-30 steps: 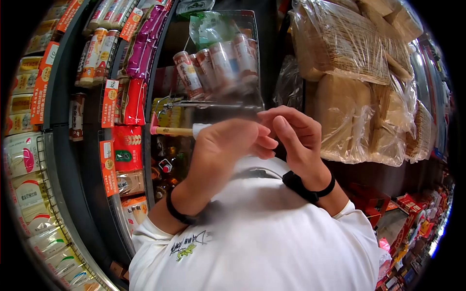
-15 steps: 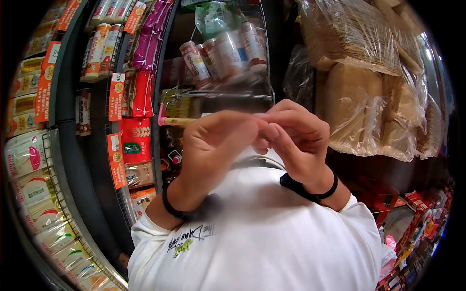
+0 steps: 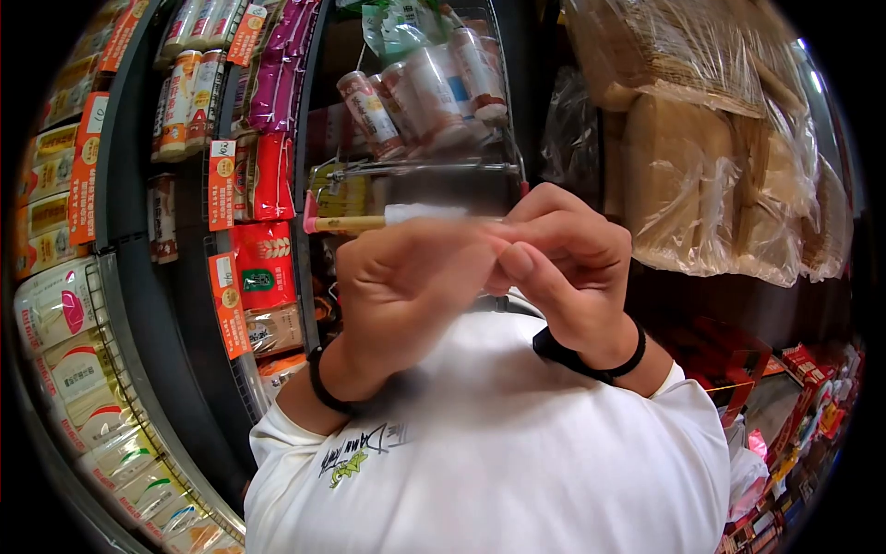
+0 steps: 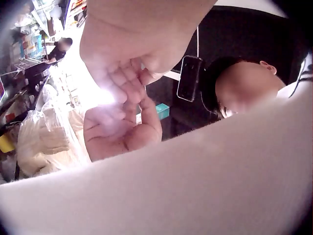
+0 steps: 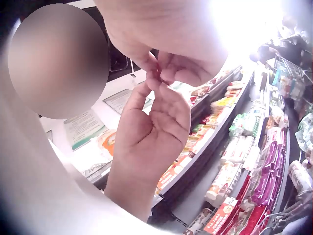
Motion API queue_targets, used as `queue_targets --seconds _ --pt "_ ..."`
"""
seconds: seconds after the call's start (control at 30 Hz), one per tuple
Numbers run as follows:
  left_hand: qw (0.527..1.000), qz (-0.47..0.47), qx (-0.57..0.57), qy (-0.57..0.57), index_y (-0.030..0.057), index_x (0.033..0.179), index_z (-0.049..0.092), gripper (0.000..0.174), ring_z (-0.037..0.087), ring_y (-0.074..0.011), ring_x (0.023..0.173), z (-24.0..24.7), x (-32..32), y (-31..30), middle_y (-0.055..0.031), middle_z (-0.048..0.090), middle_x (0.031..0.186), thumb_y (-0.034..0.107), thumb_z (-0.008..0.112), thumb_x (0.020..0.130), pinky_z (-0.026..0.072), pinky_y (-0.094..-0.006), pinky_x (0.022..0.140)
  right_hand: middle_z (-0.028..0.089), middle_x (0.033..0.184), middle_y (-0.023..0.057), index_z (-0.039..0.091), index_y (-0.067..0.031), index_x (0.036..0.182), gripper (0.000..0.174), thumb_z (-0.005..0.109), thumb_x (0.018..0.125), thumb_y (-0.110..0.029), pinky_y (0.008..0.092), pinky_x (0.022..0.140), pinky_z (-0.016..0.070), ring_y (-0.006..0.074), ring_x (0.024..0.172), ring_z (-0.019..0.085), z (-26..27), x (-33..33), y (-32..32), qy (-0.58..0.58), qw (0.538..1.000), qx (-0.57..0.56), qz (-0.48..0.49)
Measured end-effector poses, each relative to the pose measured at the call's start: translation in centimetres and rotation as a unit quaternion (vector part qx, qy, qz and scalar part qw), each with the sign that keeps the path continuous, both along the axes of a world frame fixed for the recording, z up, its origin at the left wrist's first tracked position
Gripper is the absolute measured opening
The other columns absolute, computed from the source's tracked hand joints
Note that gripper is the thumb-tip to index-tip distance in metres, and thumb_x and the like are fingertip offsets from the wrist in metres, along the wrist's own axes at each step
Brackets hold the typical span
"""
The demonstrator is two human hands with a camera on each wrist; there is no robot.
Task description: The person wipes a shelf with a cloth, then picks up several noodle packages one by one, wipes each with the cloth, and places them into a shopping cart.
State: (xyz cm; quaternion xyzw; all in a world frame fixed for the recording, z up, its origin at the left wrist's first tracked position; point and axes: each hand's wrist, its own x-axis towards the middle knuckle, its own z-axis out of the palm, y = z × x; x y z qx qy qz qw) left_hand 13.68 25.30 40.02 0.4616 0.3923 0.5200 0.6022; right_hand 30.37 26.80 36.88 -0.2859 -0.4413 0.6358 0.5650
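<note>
In the head view, my left hand and right hand meet at the fingertips in front of a white shirt. The left fingers reach across, gently bent. My right thumb and index finger come together right at the left fingertips, with the other right fingers bent. No object shows in either palm. The right wrist view has the left palm facing the camera, its thumb tip close to its fingertips. Just beyond the hands is a cart handle with a pink end and a white wrap.
Tubular noodle packs and a green bag lie in the cart. Shelves on the left carry red packets and orange price tags. Plastic-wrapped brown bundles are stacked on the right. The left wrist view shows a phone.
My hands have drawn together from slightly apart, and the fingertips now meet. The right fingers have bent more. The cart has shifted a little up and right in the head view.
</note>
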Motion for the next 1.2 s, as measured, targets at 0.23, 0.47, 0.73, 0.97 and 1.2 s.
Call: queue_targets --seconds 0.23,0.47,0.73,0.97,1.2 --pt "1.000 -0.004 0.017 0.004 -0.0074 0.104 0.069 0.013 0.070 -0.0165 0.083 -0.6 1.2 0.0 -0.0144 0.073 0.093 -0.003 0.060 0.095 0.0591 -0.0295 0.077 0.070 0.088 0.0125 0.076 0.0019 0.100 0.013 0.075 0.087 -0.001 0.0255 0.065 0.0479 0.0141 0.074 0.063 -0.5 1.3 0.2 -0.015 1.000 0.023 -0.011" --pt "0.996 0.014 0.066 0.060 -0.0070 0.098 0.073 0.013 0.072 -0.0135 0.080 -0.7 2.2 0.5 -0.0119 0.076 0.089 -0.008 0.065 0.088 0.0572 -0.0251 0.071 0.069 0.087 0.0121 0.075 0.0024 0.098 0.012 0.076 0.087 -0.002 0.0257 0.066 0.0472 0.0150 0.075 0.062 -0.8 2.4 0.4 -0.028 0.999 0.037 -0.016" --pt "0.980 0.033 0.110 0.160 -0.0070 0.098 0.073 0.012 0.071 -0.0145 0.078 -0.9 2.7 0.4 -0.0119 0.076 0.089 -0.006 0.063 0.091 0.0565 -0.0257 0.071 0.068 0.088 0.0111 0.076 0.0023 0.100 0.014 0.075 0.087 -0.002 0.0258 0.065 0.0473 0.0142 0.076 0.062 -1.0 2.5 0.5 -0.047 0.998 0.034 -0.029" --pt "0.995 -0.006 -0.007 -0.104 -0.0084 0.110 0.068 0.018 0.070 -0.0174 0.094 -1.6 2.2 0.1 -0.0150 0.073 0.103 0.003 0.058 0.101 0.0558 -0.0303 0.086 0.067 0.089 0.0106 0.077 0.0014 0.105 0.017 0.071 0.092 -0.007 0.0259 0.065 0.0469 0.0148 0.076 0.061 -0.2 2.1 0.5 -0.063 0.996 0.057 -0.030" --pt "0.994 -0.027 -0.002 -0.107 -0.0082 0.110 0.069 0.018 0.069 -0.0158 0.095 -1.6 1.7 0.0 -0.0132 0.074 0.103 0.000 0.056 0.100 0.0547 -0.0297 0.086 0.066 0.089 0.0107 0.077 0.0014 0.105 0.017 0.069 0.091 -0.005 0.0263 0.066 0.0451 0.0150 0.075 0.057 -0.6 1.9 0.2 -0.032 0.998 0.047 -0.028"
